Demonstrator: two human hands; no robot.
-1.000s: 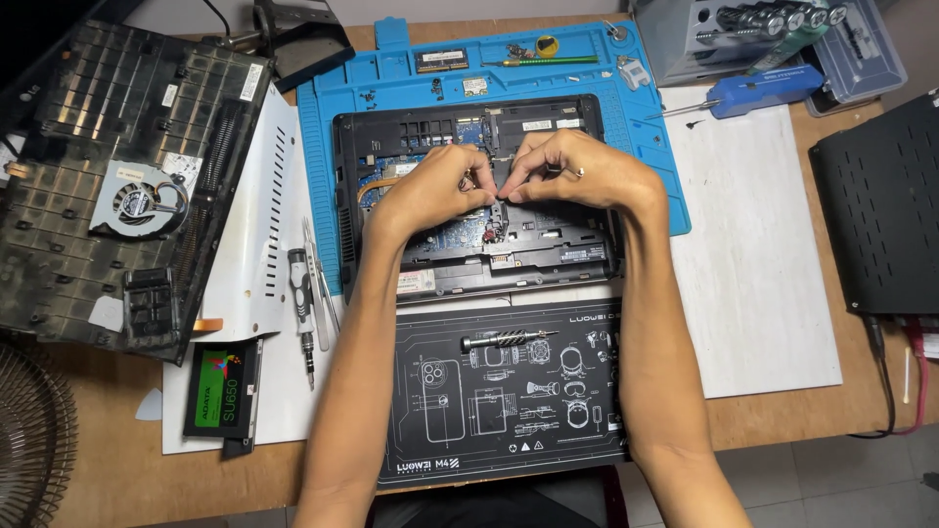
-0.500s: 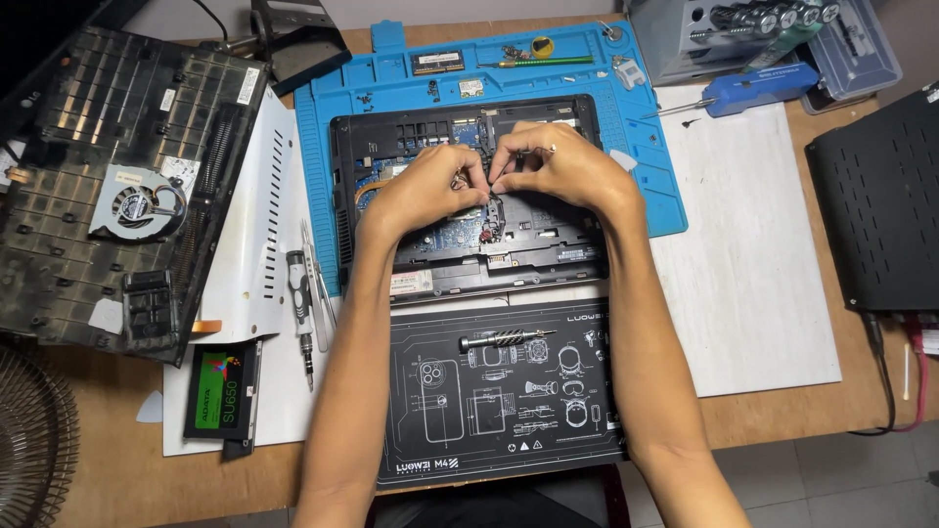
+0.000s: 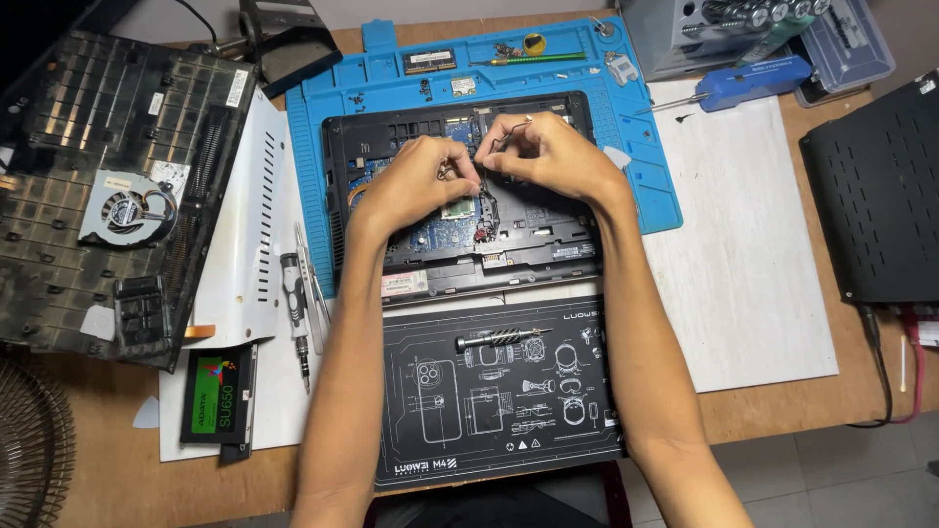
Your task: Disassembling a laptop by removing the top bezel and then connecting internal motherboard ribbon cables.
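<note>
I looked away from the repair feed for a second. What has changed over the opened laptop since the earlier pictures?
Little. Both hands stay together over the opened laptop; the left hand and right hand have shifted slightly, and their fingers still pinch a thin dark cable between them. Nothing was let go or newly picked up. The screwdriver on the black mat, the loose fan and the blue mat lie as before.

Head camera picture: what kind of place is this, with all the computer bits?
Probably an electronics repair bench. An opened laptop lies on a blue repair mat, both hands work inside it, the left hand and right hand, and a loose cooling fan and screwdriver sit nearby.
</note>
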